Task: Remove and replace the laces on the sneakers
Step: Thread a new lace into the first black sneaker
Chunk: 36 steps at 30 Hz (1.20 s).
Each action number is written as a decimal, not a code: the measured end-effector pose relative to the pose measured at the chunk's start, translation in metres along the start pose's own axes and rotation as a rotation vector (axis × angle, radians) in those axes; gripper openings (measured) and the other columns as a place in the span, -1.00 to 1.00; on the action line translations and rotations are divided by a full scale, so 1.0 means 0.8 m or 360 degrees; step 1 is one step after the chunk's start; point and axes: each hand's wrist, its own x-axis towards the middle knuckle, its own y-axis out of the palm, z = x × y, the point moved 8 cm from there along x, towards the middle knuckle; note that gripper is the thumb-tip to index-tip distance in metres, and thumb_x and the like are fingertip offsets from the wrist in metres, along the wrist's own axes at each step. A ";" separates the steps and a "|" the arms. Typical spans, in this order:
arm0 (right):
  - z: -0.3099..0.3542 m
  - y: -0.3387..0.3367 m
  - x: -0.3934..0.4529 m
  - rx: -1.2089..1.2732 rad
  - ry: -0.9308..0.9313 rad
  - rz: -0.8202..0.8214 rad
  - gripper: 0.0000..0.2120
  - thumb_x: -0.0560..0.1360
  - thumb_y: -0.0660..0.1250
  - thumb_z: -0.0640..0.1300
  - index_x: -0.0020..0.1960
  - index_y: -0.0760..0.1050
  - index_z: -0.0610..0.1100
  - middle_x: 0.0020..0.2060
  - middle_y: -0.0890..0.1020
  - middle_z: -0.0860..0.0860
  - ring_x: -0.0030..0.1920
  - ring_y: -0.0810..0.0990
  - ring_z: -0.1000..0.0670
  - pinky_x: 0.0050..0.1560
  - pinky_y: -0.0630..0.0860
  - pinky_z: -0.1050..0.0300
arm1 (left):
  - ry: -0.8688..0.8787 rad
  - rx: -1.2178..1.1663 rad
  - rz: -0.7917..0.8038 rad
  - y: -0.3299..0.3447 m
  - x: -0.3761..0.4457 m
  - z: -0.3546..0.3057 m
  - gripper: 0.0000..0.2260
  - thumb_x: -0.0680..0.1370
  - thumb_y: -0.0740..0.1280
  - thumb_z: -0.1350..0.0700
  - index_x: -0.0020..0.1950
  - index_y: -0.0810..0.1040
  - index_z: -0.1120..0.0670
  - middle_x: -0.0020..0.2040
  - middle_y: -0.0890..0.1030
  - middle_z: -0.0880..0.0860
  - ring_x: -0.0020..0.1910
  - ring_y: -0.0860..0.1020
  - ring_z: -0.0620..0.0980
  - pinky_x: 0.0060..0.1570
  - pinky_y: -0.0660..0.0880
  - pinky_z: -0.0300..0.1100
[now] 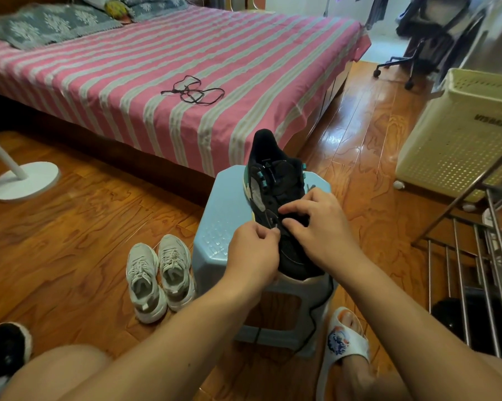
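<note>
A black sneaker [276, 172] with teal trim lies on a light blue plastic stool [223, 215], toe toward me and heel toward the bed. My left hand [255, 250] pinches a black lace end at an eyelet on the shoe's left side. My right hand [319, 224] rests over the shoe's front with curled fingers on the lace area; what it pinches is hidden. A black lace [316, 311] hangs down the stool's front. A loose black lace [195, 90] lies tangled on the bed.
A pair of white sneakers [160, 276] stands on the wooden floor left of the stool. The pink striped bed [128, 82] is ahead. A cream basket [461, 134] and a metal rack [475, 270] stand on the right, a fan base [24, 180] on the left.
</note>
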 end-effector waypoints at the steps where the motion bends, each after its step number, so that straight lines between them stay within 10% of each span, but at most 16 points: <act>1: 0.000 0.000 0.000 0.0005 0.0004 -0.0001 -0.82 0.49 0.48 -0.14 0.08 0.71 0.01 -0.19 0.39 0.17 0.01 0.41 0.00 -0.03 0.30 0.16 | 0.0000 -0.0015 -0.0023 0.000 0.000 0.001 -0.78 0.67 0.31 0.03 -0.05 0.54 0.16 -0.27 0.58 0.15 -0.34 0.56 0.09 -0.43 0.53 -0.12; 9: -0.001 0.003 0.000 0.0022 0.0022 -0.0017 -0.82 0.49 0.46 -0.14 0.08 0.70 0.02 -0.18 0.40 0.16 0.01 0.41 0.01 -0.02 0.28 0.18 | -0.0022 -0.0077 -0.0079 0.003 0.003 0.004 -0.81 0.68 0.28 0.02 -0.06 0.52 0.09 -0.19 0.60 0.11 -0.18 0.59 0.09 -0.26 0.49 -0.07; 18: -0.001 0.009 -0.008 -0.0003 0.0030 0.0011 -0.88 0.50 0.45 -0.14 0.00 0.70 0.03 -0.19 0.38 0.22 -0.02 0.41 0.04 -0.07 0.29 0.23 | 0.0667 0.1373 -0.0272 0.006 -0.017 -0.045 -0.81 0.72 0.04 -0.05 0.08 0.37 -0.01 -0.07 0.60 0.02 -0.09 0.58 0.12 -0.19 0.41 0.00; 25: -0.003 0.009 -0.008 0.0052 0.0057 -0.0038 -0.87 0.49 0.46 -0.16 0.00 0.70 0.01 -0.16 0.45 0.12 -0.01 0.44 0.02 -0.05 0.29 0.23 | 0.0451 0.0679 -0.0288 0.003 -0.021 -0.023 -0.78 0.71 0.09 -0.06 -0.10 0.33 -0.05 -0.20 0.51 -0.03 -0.18 0.52 0.02 -0.19 0.48 0.08; 36: -0.005 0.011 -0.010 0.0129 0.0110 -0.0007 -0.85 0.50 0.44 -0.20 0.01 0.70 -0.01 -0.13 0.47 0.08 0.01 0.45 0.02 -0.01 0.31 0.23 | 0.0616 0.0959 -0.0184 0.002 -0.007 -0.036 -0.81 0.70 0.17 -0.06 -0.08 0.36 -0.06 -0.23 0.50 -0.05 -0.19 0.49 0.02 -0.28 0.38 -0.02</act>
